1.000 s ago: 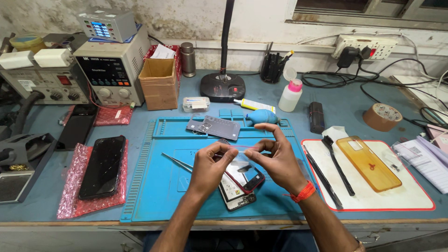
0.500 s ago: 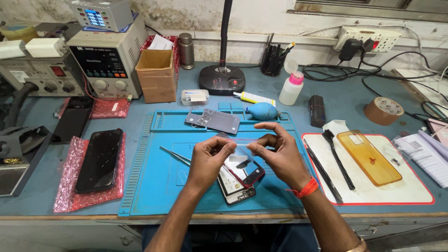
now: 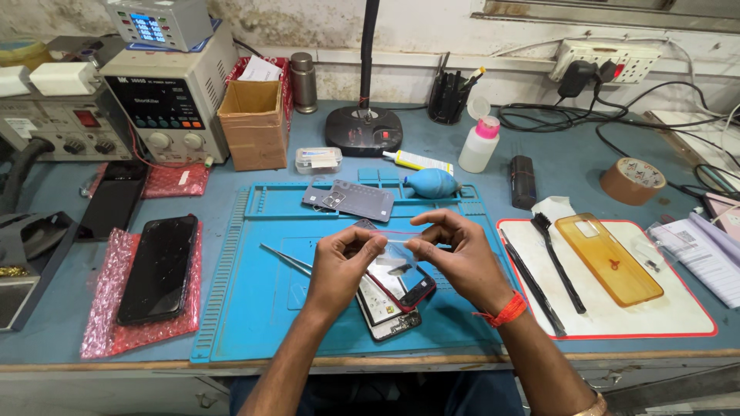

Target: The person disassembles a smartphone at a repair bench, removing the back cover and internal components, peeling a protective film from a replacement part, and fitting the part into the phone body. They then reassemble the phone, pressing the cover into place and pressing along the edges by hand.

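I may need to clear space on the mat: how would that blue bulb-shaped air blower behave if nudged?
The blue air blower lies on its side on the blue mat, and its round body would probably roll or swivel rather than slide. It looks like soft rubber, so likely light, squashy and hardly fragile. Its tapered end might make it curve.

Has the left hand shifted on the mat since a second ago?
No, barely. The left hand is still pinching the clear film with the right hand, just right of the tweezers on the blue mat; mainly the camera moved.
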`<control>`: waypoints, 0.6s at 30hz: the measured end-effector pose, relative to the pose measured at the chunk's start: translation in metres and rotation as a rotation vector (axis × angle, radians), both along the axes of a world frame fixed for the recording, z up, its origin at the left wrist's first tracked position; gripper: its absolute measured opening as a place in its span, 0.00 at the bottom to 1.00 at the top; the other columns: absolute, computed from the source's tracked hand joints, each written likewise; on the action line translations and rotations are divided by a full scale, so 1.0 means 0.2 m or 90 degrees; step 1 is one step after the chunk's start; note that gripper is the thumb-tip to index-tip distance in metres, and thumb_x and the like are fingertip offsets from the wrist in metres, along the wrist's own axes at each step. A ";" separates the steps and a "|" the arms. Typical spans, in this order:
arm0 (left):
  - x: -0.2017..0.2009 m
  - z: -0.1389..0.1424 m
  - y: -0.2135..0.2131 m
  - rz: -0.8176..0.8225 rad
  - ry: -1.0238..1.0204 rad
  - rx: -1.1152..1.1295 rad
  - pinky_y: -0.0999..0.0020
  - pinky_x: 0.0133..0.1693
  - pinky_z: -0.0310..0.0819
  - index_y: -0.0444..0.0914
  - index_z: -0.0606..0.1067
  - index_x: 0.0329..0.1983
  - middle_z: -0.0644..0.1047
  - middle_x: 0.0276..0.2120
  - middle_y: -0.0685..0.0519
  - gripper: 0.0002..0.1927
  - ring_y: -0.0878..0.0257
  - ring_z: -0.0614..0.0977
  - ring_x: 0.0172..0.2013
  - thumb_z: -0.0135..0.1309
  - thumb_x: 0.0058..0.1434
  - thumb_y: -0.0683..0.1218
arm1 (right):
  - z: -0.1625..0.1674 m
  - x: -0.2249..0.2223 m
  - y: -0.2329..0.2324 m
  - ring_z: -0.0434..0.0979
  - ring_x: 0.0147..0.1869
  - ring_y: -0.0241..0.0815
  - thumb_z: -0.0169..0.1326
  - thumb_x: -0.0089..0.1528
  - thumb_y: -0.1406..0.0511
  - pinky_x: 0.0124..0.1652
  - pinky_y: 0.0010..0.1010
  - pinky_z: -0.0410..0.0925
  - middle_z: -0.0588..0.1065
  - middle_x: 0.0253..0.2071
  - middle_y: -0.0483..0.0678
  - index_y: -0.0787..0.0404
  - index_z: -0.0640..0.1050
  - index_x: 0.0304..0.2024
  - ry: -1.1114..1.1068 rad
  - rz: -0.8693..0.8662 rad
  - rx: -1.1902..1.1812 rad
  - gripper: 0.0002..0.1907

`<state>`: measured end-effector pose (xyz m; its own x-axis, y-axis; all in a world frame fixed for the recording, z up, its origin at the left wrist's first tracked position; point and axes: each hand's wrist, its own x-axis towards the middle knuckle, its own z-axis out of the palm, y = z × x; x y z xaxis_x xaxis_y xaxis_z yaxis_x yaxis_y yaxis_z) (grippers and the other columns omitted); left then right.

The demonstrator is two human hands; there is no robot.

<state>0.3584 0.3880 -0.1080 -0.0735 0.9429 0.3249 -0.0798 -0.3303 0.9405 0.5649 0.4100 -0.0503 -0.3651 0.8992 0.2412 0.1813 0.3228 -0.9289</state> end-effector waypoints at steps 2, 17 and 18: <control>0.00 0.00 0.01 -0.003 0.000 0.002 0.77 0.29 0.68 0.33 0.82 0.37 0.79 0.25 0.60 0.11 0.76 0.74 0.27 0.62 0.63 0.47 | 0.01 0.00 0.00 0.80 0.37 0.33 0.63 0.60 0.66 0.40 0.28 0.74 0.81 0.33 0.46 0.66 0.77 0.50 -0.001 -0.009 0.000 0.18; 0.02 0.01 0.03 -0.008 0.004 0.003 0.77 0.30 0.70 0.33 0.83 0.38 0.79 0.25 0.59 0.11 0.75 0.75 0.28 0.62 0.63 0.48 | 0.03 0.02 -0.01 0.80 0.36 0.32 0.63 0.60 0.67 0.38 0.25 0.73 0.81 0.32 0.45 0.66 0.78 0.48 0.029 0.009 -0.012 0.15; 0.03 0.02 0.03 -0.007 0.005 0.003 0.77 0.30 0.69 0.33 0.83 0.38 0.79 0.25 0.59 0.11 0.75 0.75 0.28 0.62 0.63 0.48 | 0.03 0.02 -0.01 0.79 0.36 0.32 0.63 0.60 0.67 0.38 0.25 0.73 0.81 0.32 0.46 0.66 0.78 0.48 0.029 0.009 -0.010 0.15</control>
<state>0.3640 0.3937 -0.1048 -0.0608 0.9423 0.3291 -0.0764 -0.3331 0.9398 0.5698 0.4072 -0.0442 -0.3662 0.8980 0.2441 0.1342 0.3105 -0.9411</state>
